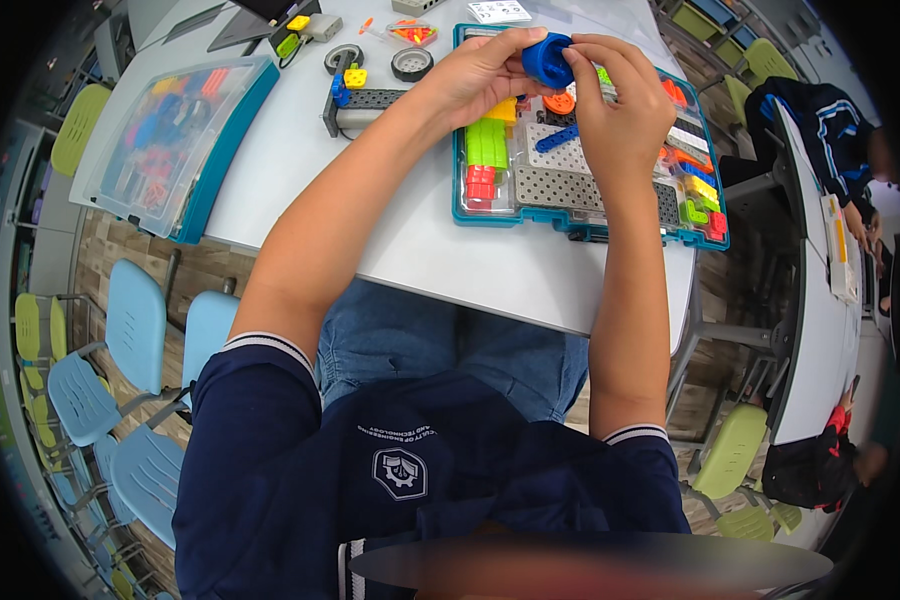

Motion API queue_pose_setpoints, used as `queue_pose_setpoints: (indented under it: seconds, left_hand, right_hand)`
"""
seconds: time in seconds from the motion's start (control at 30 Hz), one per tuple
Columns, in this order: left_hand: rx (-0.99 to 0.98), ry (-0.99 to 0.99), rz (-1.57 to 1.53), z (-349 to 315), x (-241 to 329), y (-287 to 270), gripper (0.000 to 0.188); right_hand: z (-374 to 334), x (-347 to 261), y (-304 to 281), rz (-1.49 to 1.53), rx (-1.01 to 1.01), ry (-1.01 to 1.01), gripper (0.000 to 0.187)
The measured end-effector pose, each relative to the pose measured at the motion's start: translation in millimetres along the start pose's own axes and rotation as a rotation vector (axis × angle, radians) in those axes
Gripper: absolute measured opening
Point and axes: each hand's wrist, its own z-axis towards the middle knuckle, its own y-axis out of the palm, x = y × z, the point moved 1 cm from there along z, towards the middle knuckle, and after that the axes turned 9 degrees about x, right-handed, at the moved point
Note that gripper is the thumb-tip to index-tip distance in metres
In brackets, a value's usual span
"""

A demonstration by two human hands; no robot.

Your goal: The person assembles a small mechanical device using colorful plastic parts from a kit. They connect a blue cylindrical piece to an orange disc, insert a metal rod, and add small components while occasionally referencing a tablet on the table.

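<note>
Both of my hands meet above an open teal parts case on the white table. A round blue plastic piece, hollow like a small wheel or cup, is held between them. My left hand grips it from the left with thumb and fingers. The fingertips of my right hand pinch its right rim and reach toward its hollow. Beneath them the case holds green blocks, red blocks, a blue beam and grey perforated plates. My right hand hides part of the case.
Left of the case lies a grey beam assembly with a blue and yellow connector, beside two wheels. A lidded clear box of parts sits at the table's left. Blue chairs stand below left; another person works at a right-hand table.
</note>
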Motion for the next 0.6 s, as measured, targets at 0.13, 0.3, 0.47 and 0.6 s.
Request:
queue_pose_setpoints:
  seconds: [0.13,0.3,0.47,0.6]
  left_hand:
    - [0.010,-0.003,-0.006,0.3,-0.8,-0.6,0.041]
    - [0.000,-0.011,-0.005,1.5,-1.7,-1.9,0.041]
    - [-0.009,-0.029,0.025,0.0,-2.0,-0.6,0.042]
    - [-0.007,-0.031,-0.008,-0.6,-1.2,-0.3,0.042]
  right_hand:
    - [0.0,-1.3,-2.1,-0.036,-0.049,0.014,0.006]
    - [-0.4,1.1,-0.1,-0.060,-0.044,-0.044,0.006]
    - [-3.4,3.7,1.2,-0.110,-0.058,-0.101,0.007]
    - [-5.2,4.9,4.1,-0.091,-0.048,-0.089,0.006]
